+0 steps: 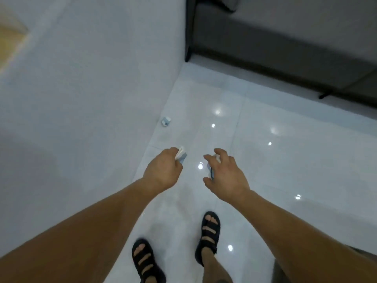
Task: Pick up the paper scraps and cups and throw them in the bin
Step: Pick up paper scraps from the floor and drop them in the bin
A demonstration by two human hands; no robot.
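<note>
White shiny floor [265, 160] meets a pale wall [91, 78] on your left, with a grey sofa [285, 37] ahead. A small scrap [165, 121] lies by the wall, too blurry to tell which way it points. Your left hand [163, 170] pinches white paper [181, 154] in its fingers, pointing forward. Your right hand [228, 176] curls its fingers round a blue bit [211, 170].
</note>
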